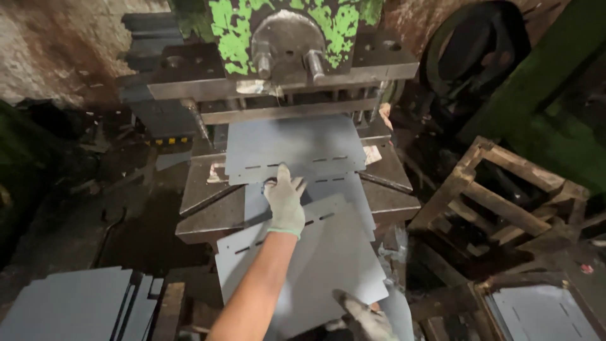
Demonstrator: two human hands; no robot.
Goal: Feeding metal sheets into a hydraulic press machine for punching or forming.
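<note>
A grey metal sheet (295, 148) with short slots punched along its near edge lies flat on the press bed (391, 170), just above the middle of the frame, its far edge tucked under the tooling. The left hand (285, 201), in a dirty white work glove, reaches up from the bottom centre, and its fingertips (282, 172) rest on the sheet's near edge. The fingers look flattened on the metal rather than curled around it, though the view is too soft to say for sure.

Directly below, in the lower centre, a second slotted sheet (328, 259) lies tilted, overlapping the front of the bed and another sheet beneath it. The right hand (366, 319), also gloved, sits at the bottom edge right of centre, touching that sheet's near corner. Whether it grips the corner or only presses on it cannot be told, since the hand is partly cut off by the frame.

Above the bed, at the top centre, stands the press head (284, 31), with flaking green paint and a round steel plate held by two bolts. A stack of plain grey sheets (76, 306) lies at the lower left. At the right stands a rough wooden crate (499, 196), and a box holding punched sheets (543, 312) fills the lower right corner.
</note>
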